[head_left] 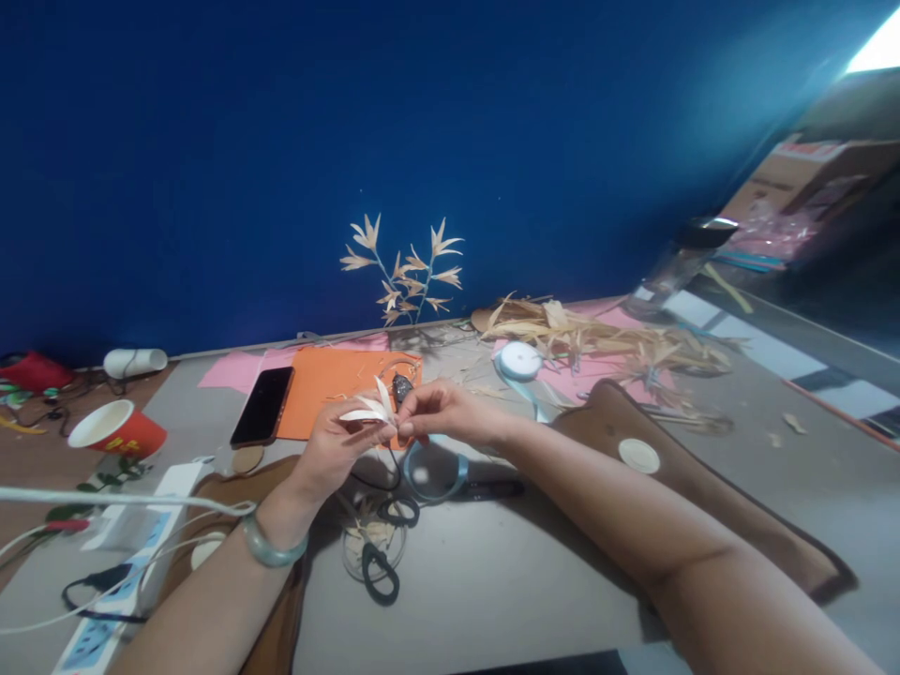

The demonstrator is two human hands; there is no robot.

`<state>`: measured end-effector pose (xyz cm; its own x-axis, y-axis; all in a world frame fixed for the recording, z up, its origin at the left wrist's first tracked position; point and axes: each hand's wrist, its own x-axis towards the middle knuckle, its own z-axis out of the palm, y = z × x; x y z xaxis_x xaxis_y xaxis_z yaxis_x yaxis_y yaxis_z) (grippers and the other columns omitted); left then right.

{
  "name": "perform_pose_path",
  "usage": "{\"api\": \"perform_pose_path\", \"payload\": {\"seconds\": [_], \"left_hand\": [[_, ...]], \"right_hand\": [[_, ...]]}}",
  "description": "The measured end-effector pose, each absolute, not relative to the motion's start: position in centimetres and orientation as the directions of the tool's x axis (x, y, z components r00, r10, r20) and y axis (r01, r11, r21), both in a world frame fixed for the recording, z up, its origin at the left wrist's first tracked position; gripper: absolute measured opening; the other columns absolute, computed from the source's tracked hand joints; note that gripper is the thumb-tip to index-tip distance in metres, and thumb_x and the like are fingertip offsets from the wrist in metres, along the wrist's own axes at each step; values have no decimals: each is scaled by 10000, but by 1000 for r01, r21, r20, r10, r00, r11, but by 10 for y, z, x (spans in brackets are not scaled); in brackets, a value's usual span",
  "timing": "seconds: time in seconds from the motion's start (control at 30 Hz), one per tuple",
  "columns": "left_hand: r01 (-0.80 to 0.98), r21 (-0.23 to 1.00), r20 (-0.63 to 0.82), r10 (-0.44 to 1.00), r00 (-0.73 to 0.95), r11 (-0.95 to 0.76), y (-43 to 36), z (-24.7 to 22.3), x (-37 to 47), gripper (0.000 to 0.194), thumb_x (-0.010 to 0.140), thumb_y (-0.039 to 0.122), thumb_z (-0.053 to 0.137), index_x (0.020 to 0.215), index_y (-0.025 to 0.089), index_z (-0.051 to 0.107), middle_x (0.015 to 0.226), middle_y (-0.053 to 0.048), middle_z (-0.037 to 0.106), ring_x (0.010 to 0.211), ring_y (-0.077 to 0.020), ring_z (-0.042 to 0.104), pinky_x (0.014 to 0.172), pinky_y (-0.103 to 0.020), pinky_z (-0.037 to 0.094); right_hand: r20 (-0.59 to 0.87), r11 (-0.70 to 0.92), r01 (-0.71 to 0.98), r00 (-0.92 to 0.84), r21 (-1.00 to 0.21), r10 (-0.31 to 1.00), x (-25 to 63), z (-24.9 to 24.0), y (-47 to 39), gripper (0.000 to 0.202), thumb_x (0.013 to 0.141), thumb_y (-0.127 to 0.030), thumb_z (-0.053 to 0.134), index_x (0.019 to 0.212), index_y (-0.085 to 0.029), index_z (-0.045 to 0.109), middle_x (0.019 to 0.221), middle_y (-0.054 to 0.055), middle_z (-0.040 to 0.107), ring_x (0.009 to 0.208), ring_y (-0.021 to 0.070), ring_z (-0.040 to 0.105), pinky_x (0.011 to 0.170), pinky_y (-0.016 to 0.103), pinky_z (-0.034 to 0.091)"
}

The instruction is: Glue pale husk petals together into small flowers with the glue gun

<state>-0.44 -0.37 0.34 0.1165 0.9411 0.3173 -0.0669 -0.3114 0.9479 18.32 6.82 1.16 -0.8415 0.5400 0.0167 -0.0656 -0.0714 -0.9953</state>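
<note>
Between the fingers of my left hand (344,441) is a pale flower of dried husk (372,411), its pointed petals spread. The fingertips of my right hand (446,412) are pinched together at the flower's base; what lies between them is hidden. Just below my hands, a light-blue ribbon (460,473) curves in a loop. Its spool (520,360) lies to the right, with more ribbon trailing off. Black-handled scissors (381,574) rest below my hands, near a clear round dish (352,553) with husk scraps. Behind my hands stands a branched stem with several husk flowers (412,272).
An orange sheet (316,375) and a black phone (262,406) lie at left, near a red paper cup (119,429) and a power strip (105,609) with cables. Dried husks (562,328) are heaped at back right. A brown cushion (675,469) lies under my right arm.
</note>
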Motion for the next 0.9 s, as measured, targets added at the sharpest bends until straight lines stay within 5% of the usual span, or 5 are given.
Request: {"api": "perform_pose_path", "payload": {"seconds": [0.9], "left_hand": [[10, 958, 286, 955, 75, -287, -7, 3, -1, 103, 727, 269, 756, 730, 167, 737, 783, -50, 660, 761, -162, 614, 696, -263, 502]], "right_hand": [[69, -31, -102, -838, -994, 541, 184, 14, 69, 264, 726, -342, 770, 804, -109, 672, 714, 23, 687, 578, 74, 586, 555, 193, 455]]}}
